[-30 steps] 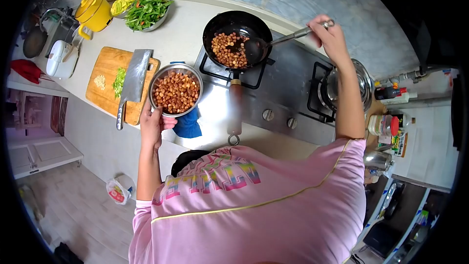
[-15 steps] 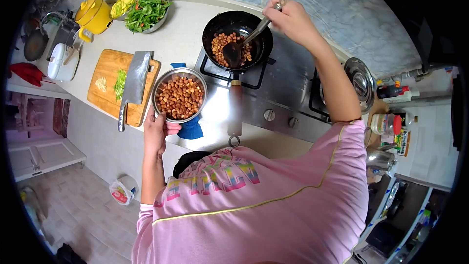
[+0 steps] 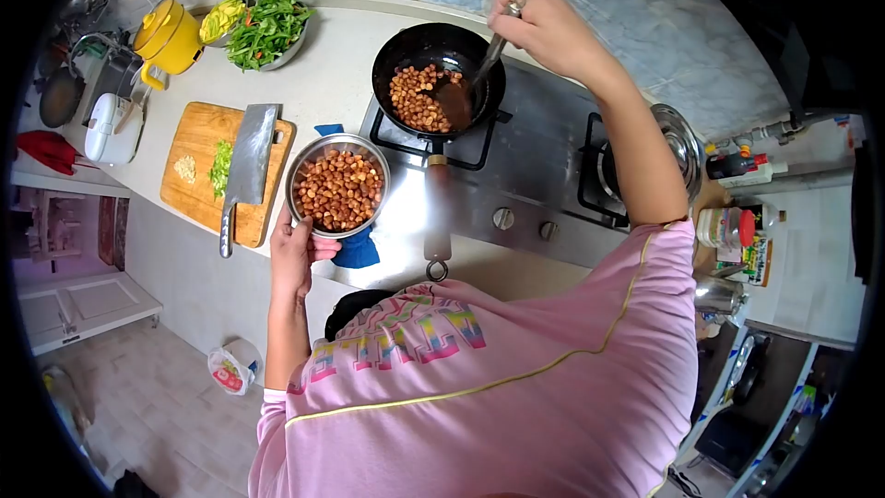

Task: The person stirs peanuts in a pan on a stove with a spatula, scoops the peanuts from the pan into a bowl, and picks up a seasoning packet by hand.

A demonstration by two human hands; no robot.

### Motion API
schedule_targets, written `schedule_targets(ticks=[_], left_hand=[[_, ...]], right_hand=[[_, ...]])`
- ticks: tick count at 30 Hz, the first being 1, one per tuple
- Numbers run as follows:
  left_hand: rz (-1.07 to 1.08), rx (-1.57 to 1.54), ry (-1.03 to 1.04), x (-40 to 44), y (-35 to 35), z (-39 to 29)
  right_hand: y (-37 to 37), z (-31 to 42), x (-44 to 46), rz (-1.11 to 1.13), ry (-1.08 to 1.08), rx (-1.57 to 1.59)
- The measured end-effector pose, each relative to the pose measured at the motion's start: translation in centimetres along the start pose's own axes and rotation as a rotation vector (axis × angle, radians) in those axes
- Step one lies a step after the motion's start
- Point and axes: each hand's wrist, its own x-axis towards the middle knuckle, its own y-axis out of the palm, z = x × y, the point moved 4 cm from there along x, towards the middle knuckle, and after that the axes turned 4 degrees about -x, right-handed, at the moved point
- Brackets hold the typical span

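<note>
Cutting board (image 3: 198,124) on counter (image 3: 343,51) (pale)

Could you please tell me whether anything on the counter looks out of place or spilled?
The cleaver stands out: its blade lies on the cutting board, but its handle juts past the board and seems to overhang the front of the counter, where it might get knocked. I see no spill or damage.

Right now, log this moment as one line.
left hand: holding metal bowl of brown pieces | right hand: gripping utensil, its head in wok | wok: on stove, more brown pieces inside
</note>
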Motion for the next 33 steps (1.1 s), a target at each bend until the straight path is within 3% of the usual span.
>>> schedule_targets(ticks=[4,12,15,19,27,33], left_hand=[[0.008,-0.007,-0.001,0.0,-0.1,0.1],[-0.033,0.004,0.003,-0.6,-0.9,0.0],[-0.033,0.001,0.004,-0.4,-1.0,0.1],[-0.014,-0.015,-0.009,-0.1,-0.5,0.2],[-0.004,0.000,-0.003,-0.2,-0.2,-0.3],[-0.014,-0.002,0.022,0.2,-0.8,-0.1]], right_hand=[[1.2,1.6,1.4,-0.019,-0.076,0.033],[0.1,1.6,2.8,-0.098,0.032,-0.096],[0.5,1.3,2.6,-0.062,-0.071,-0.138],[1.8,2.4,2.1,-0.002,0.022,0.007],[3.9,1.8,4.4,-0.158,-0.014,0.027],[3.6,0.4,3.5,-0.171,0.080,0.228]])
